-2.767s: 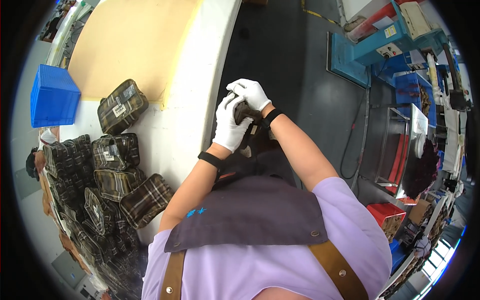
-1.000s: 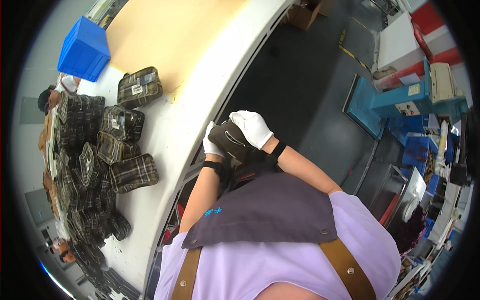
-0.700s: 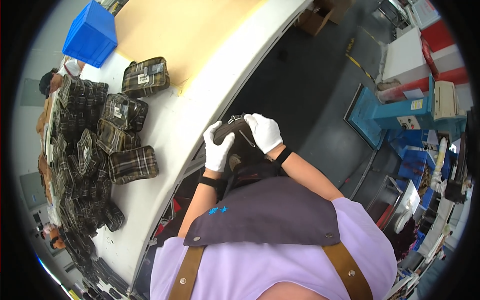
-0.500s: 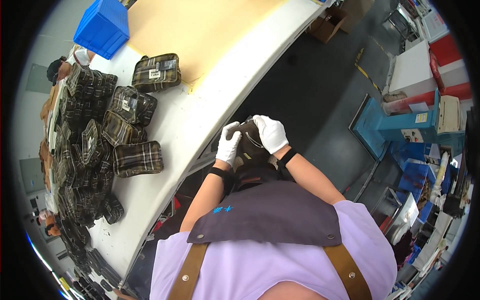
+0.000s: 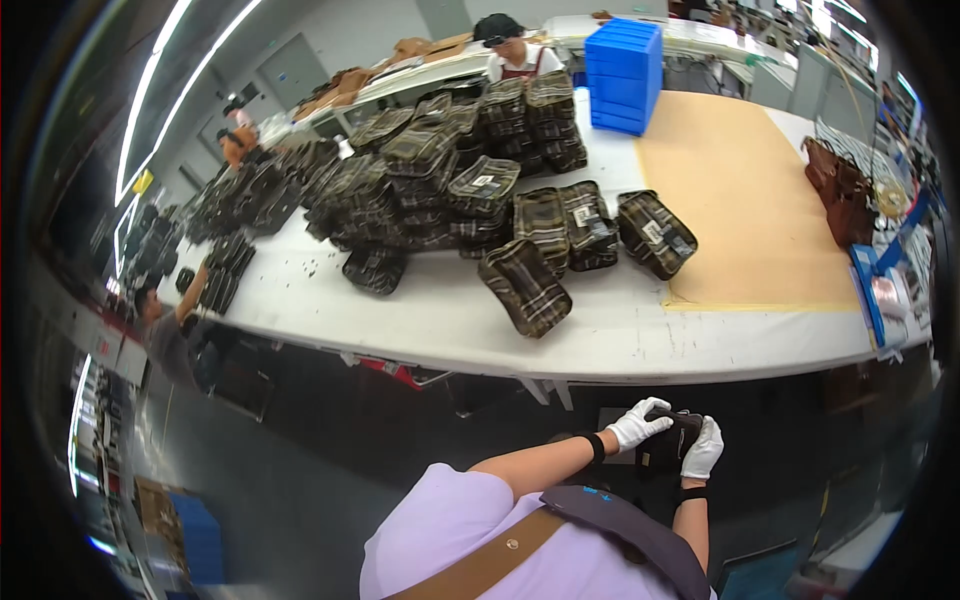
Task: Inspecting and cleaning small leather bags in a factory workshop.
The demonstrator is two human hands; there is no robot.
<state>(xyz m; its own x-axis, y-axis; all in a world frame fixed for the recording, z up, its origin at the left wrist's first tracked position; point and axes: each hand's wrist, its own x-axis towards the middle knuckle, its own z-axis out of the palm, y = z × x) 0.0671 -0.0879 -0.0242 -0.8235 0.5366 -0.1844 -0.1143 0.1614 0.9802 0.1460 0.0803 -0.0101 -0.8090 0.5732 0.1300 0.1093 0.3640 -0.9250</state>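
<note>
Both my hands wear white gloves and are in front of my body, below the table's near edge. Between them is a small dark brown item (image 5: pixel 676 432) with a thin pale line on it; its kind cannot be made out. My left hand (image 5: pixel 640 425) grips it from the left, thumb and fingers bent around its upper edge. On its other side my right hand (image 5: pixel 703 449) has its fingers curled over it. The nearest plaid pouch (image 5: pixel 525 287) lies on the white table (image 5: pixel 450 330), apart from my hands. Another plaid pouch (image 5: pixel 657 234) carries a white tag.
Piles of plaid pouches (image 5: pixel 400 190) cover the table's middle and left. A blue crate (image 5: pixel 624 75) stands at the back beside a tan sheet (image 5: pixel 740 200). A brown bag (image 5: pixel 838 190) is at the right end. Co-workers (image 5: pixel 515 60) are behind the table and at the far left.
My view has swung left and up, so the table now spreads across the front and my hands appear lower right. Both hands still hold the dark brown item.
</note>
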